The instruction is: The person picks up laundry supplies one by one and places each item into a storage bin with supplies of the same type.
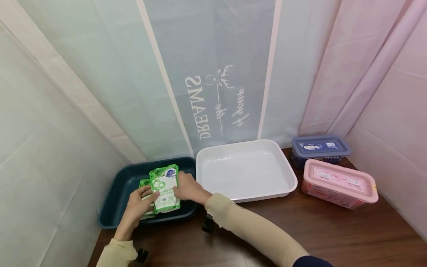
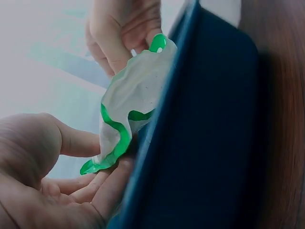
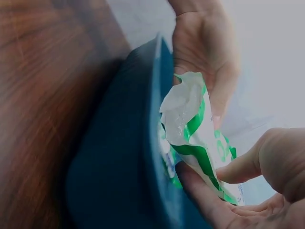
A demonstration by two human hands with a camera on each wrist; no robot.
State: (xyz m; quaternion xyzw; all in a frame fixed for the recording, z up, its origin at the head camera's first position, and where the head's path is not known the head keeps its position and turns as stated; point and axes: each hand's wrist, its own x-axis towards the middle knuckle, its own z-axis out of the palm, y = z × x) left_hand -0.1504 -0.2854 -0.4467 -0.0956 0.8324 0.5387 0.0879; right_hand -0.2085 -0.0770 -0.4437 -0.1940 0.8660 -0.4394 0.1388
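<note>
A green-and-white soft pouch (image 1: pixel 168 198) with a blue logo is held over a dark teal basin (image 1: pixel 115 202). My left hand (image 1: pixel 135 204) pinches its left edge, thumb on the front and fingers behind. On the opposite edge my right hand (image 1: pixel 189 188) grips it between thumb and fingers. Another similar pouch (image 1: pixel 144 182) lies beneath, mostly hidden. In the left wrist view the held pouch (image 2: pixel 136 90) bulges beside the basin's wall (image 2: pixel 200 124). The right wrist view shows the pouch's (image 3: pixel 188 112) crimped end, with both hands on it.
A white tray (image 1: pixel 247 170) stands right beside the basin. Farther right are a blue lidded box (image 1: pixel 320 146) and a pink lidded box (image 1: pixel 340 181). Curtains (image 1: pixel 233 55) rise behind the brown wooden table (image 1: pixel 283 218).
</note>
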